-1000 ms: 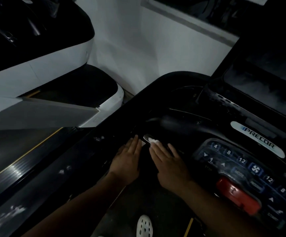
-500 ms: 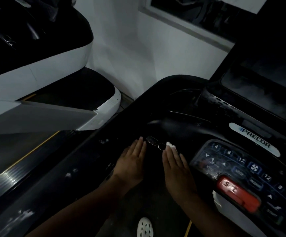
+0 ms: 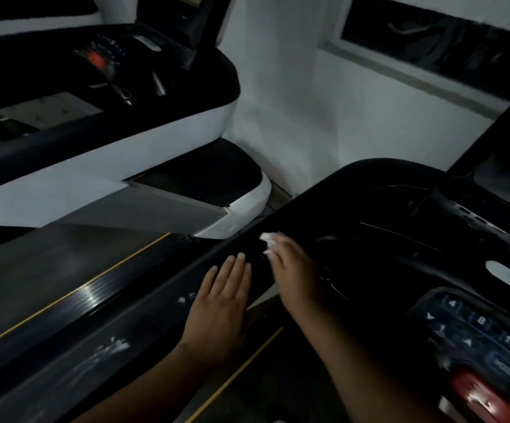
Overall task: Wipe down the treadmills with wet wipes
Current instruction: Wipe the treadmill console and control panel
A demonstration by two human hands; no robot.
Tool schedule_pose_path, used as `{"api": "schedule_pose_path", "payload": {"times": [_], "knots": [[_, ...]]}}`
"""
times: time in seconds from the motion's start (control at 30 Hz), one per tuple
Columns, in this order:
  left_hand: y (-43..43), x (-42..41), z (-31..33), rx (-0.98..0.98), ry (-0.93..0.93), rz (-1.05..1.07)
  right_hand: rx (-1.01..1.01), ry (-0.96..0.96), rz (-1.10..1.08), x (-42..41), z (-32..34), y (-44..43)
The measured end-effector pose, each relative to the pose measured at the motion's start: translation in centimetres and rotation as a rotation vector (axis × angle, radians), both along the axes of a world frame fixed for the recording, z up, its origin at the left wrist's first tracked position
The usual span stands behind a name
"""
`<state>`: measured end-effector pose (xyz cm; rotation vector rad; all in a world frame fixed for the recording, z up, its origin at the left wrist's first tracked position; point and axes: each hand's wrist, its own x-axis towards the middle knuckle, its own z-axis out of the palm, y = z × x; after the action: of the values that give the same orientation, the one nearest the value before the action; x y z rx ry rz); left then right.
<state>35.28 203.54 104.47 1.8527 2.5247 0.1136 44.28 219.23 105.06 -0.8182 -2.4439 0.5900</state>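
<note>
The right hand has been sliding left, away from the keypad and toward the left edge of the black treadmill console, carrying the wet wipe with it. The view has also been swinging left. Just above the frame's centre, this hand is lying over the wipe with its fingers stretched forward, pressing it onto the glossy black surface. A crumpled white corner is poking out past the fingertips, and the hand is blurring with motion. The left hand is resting flat just below and left of it, fingers straight and together, palm down on the console's long black side arm. The two hands are sitting near each other without touching. Pale smudges are showing on that arm in the lower left. A red stop button is glowing dully at the lower right. A second treadmill with a white shell is filling the upper left, beside a white wall.
</note>
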Motion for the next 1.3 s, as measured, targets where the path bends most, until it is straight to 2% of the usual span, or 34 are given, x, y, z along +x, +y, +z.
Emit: {"api": "schedule_pose_path", "payload": {"times": [0.13,0.23,0.3,0.37,0.43,0.53,0.6,0.67,0.73,0.83,0.93,1.03,1.07,1.13,1.2,1.23,1.3], "knots": [[-2.8,-0.4,0.0,-0.002,-0.026,0.206,0.182,-0.213,0.241,-2.5,-1.8,-5.2],[-4.3,0.2,-0.2,-0.007,-0.022,0.302,0.367,-0.315,0.389,-0.6,-2.8,-3.3],[-4.8,1.0,-0.3,-0.007,-0.004,0.354,0.371,-0.349,0.256,0.0,-2.7,0.0],[-4.6,1.6,-0.4,0.003,0.005,0.408,0.292,-0.351,0.128,-0.7,-2.5,0.7],[-4.4,2.1,-0.4,-0.015,-0.005,0.445,0.226,-0.341,0.25,-1.5,-2.6,-2.2],[-4.4,2.4,-0.3,-0.016,0.004,0.458,0.386,-0.326,0.507,-0.4,-3.0,-3.6],[-4.5,2.5,-0.1,-0.046,0.013,0.467,0.419,-0.332,0.427,-0.1,-2.9,-0.4],[-4.5,2.6,0.0,-0.056,0.026,0.465,0.317,-0.349,0.271,-0.4,-2.3,0.9],[-4.6,2.5,-0.1,-0.046,0.027,0.461,0.246,-0.36,0.342,-0.9,-1.6,-2.2],[-4.8,2.1,-0.1,-0.019,-0.004,0.446,0.332,-0.397,0.557,-0.7,-1.9,-5.7],[-5.2,1.8,0.6,-0.077,-0.031,0.417,0.346,-0.429,0.345,-1.0,-1.3,-0.9],[-7.1,2.2,0.8,-0.097,0.002,0.462,0.199,-0.458,0.181,-2.0,-0.9,-1.0],[-8.0,2.5,0.6,-0.084,0.02,0.475,0.188,-0.444,0.229,-2.4,-0.4,-3.7],[-9.8,2.9,0.1,-0.03,0.024,0.486,0.263,-0.446,0.46,-2.3,-1.0,-9.5],[-11.3,2.7,-0.6,0.025,0.045,0.489,0.331,-0.43,0.598,-1.9,-1.5,-11.3],[-11.9,2.6,-0.6,0.037,0.052,0.497,0.347,-0.44,0.569,-2.0,-1.5,-10.1],[-12.8,2.5,-0.6,0.047,0.049,0.523,0.327,-0.434,0.364,-1.9,-1.1,-6.5]]}}
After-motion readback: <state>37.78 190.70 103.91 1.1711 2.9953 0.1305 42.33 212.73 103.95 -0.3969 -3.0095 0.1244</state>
